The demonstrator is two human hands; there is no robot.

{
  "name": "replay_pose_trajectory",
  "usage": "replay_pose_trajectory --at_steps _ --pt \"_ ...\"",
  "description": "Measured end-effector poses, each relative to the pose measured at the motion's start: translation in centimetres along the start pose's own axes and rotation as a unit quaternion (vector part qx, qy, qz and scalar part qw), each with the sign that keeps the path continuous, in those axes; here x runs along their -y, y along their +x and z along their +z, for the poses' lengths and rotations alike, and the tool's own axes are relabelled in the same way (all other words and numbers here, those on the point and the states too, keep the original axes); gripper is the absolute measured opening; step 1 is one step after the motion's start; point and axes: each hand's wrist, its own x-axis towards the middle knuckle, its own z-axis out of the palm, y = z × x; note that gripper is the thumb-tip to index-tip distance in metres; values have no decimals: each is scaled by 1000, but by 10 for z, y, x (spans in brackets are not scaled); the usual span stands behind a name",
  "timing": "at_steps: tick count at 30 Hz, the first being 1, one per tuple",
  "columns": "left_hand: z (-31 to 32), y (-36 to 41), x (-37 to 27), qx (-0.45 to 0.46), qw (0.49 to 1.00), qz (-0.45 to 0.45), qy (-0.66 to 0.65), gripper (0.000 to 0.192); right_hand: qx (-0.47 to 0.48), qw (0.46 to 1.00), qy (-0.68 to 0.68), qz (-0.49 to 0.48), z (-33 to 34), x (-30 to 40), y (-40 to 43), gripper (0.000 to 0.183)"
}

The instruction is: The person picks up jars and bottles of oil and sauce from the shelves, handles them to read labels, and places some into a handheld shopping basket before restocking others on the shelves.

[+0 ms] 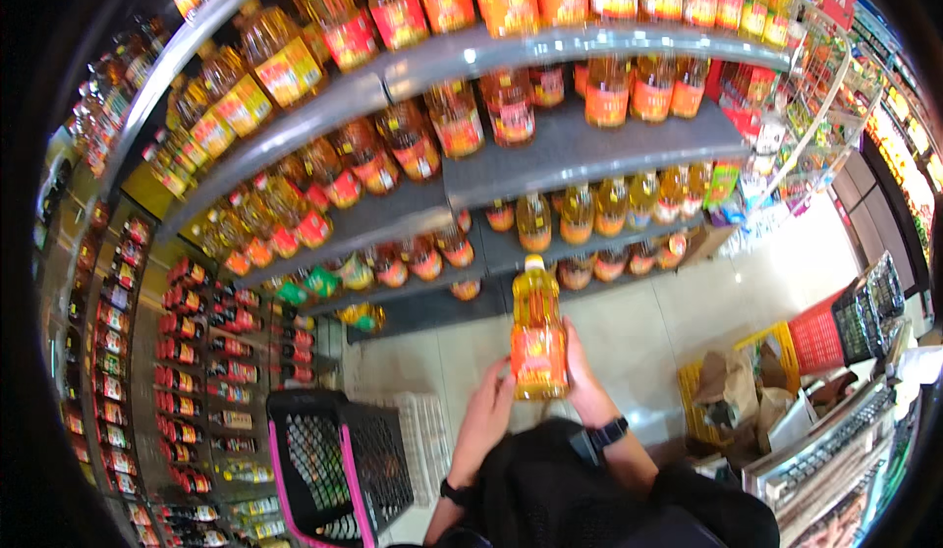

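A bottle of yellow cooking oil (540, 327) with a white cap and an orange-red label is held upright in front of my body. My left hand (492, 401) touches its lower left side. Along its right side lies my right hand (578, 364), with the fingers partly hidden behind the bottle. Beyond it, similar oil bottles line the shelves, among them one on a lower shelf (534, 222) just past the cap.
A black shopping basket with pink handles (376, 445) stands at lower left. Bottle-filled grey shelves (589, 143) curve ahead, and sauce bottles (179, 353) fill the left racks. At right are yellow crates (689, 401) with bags and a red basket (814, 334).
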Motion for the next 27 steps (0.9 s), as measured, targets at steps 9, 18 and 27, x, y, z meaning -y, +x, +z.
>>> replay_pose_trajectory --at_steps 9,18,27 --pt "16 -2 8 31 993 -4 -111 39 -6 999 -30 -29 5 29 -21 58" --pt "9 -2 -2 16 994 27 -107 36 -73 985 -135 -80 47 39 -36 61" --pt "14 6 -3 -14 978 59 -202 41 -2 959 -244 -145 68 55 -38 66"
